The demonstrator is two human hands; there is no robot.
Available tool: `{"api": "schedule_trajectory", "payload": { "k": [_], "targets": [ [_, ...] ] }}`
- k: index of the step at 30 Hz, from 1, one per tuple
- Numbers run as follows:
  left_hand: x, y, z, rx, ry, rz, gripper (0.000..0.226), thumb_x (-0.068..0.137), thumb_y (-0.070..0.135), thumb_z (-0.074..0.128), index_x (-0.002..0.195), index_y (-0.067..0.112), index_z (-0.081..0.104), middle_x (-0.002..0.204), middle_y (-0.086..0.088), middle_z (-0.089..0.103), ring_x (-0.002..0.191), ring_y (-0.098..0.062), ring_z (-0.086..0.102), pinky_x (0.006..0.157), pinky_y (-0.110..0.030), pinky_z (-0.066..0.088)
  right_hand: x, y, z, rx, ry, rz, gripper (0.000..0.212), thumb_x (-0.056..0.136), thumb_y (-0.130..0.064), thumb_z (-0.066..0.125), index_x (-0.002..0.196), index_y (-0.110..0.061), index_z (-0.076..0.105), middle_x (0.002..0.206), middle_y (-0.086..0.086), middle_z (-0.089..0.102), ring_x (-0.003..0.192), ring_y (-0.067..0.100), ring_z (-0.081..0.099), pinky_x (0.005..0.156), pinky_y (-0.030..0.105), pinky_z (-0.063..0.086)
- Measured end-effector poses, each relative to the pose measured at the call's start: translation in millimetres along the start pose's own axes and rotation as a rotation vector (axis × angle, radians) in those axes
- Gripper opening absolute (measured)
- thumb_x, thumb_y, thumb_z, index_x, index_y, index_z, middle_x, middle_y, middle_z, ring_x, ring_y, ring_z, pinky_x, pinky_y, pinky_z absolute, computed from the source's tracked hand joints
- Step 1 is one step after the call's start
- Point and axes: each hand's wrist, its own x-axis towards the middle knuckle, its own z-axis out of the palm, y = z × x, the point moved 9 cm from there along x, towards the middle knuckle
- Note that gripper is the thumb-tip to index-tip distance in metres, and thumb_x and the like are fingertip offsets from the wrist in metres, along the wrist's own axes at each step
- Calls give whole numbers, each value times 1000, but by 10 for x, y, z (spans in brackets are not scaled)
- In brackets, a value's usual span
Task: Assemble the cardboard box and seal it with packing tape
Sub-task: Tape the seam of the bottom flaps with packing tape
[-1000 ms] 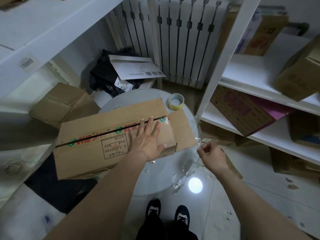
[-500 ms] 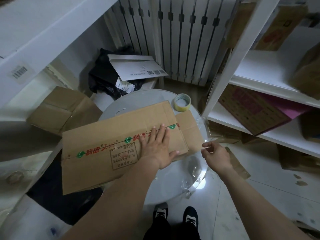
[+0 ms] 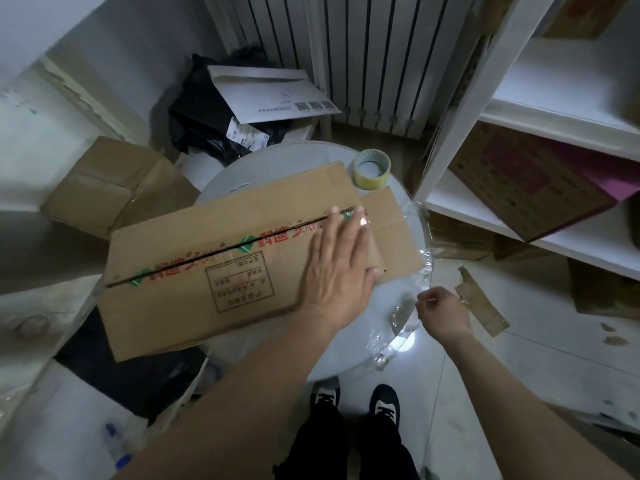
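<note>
Cardboard is the working material: the cardboard box lies on the round table with its two long top flaps folded shut.

**Position of the box.** The seam between the flaps is the long axis. It runs from the near left corner to the far right end. It shows as a dark open line, so the sealing step is judged not yet complete. A side flap projects flat from the right end of the box.

**Left hand.** The left hand rests palm down on the right end of the box. Its fingers are straight and spread, and they cross the seam. It grips nothing; it presses the flaps flat.

**Right hand.** The right hand hangs off the table edge, well apart from the box, to the right of the seam's right end and nearer the person. Its fingers are curled, thumb against forefinger, and appear to pinch a clear tape strip. The strip is almost invisible, so its path to the box cannot be confirmed.

**Relation that governs the next move.** The pinching hand is not on the line of the seam. To lay tape along it, the strip has to be brought into line with the seam. The left hand is the nearer hand and pins the starting end.

**Tape roll.** The tape roll stands on the table just beyond the far right corner of the box, untouched.
</note>
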Motion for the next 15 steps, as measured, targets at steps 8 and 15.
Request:
{"api": "schedule_trajectory", "payload": {
  "k": [8, 15],
  "targets": [
    [-296, 731, 447, -234, 136, 384, 35, 83, 5, 43, 107, 1, 68, 112, -16, 65, 107, -32, 57, 107, -41, 33, 146, 449, 374, 27, -169, 48, 59, 89, -3, 49, 145, -7, 29, 147, 10, 43, 129, 34, 45, 103, 40, 38],
    [-413, 786, 529, -211, 131, 454, 32, 85, 5, 43, 104, 3, 68, 107, -12, 66, 108, -28, 57, 105, -37, 37, 244, 540, 477, -112, -161, 51, 51, 89, -13, 51, 137, -4, 36, 126, 21, 56, 116, 37, 51, 90, 34, 41]
  ]
}}
